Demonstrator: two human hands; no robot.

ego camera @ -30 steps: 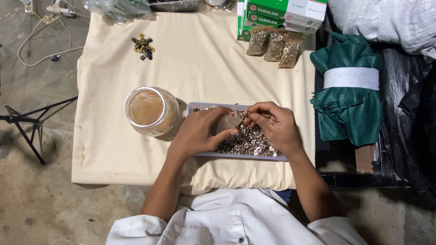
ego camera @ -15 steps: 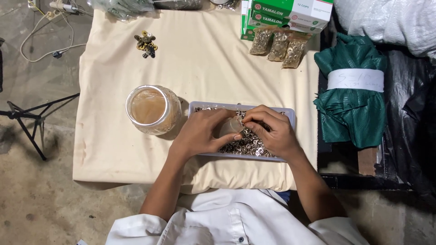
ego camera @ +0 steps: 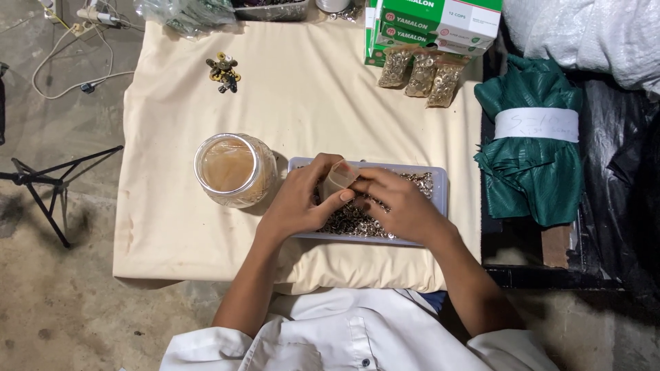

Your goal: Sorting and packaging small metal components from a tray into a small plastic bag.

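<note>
A shallow grey tray (ego camera: 440, 180) full of several small metal rings lies on a cream cloth-covered table (ego camera: 309, 96). Both my hands hover over it. My left hand (ego camera: 299, 199) and my right hand (ego camera: 395, 203) together hold a small clear plastic bag (ego camera: 339, 177) above the rings, fingers pinching its edges. A round glass jar (ego camera: 230, 168) with a pale lid stands just left of the tray.
Three small packets of metal rings (ego camera: 421, 72) and green-white boxes (ego camera: 440, 20) sit at the far right of the table. A dark cluster of small parts (ego camera: 224, 71) lies far left. A folded green cloth bundle (ego camera: 533, 148) rests to the right, a black stand (ego camera: 48, 178) on the floor to the left.
My hands have shifted slightly left over the tray and brought the small bag up between them. The jar and tray have not moved.
</note>
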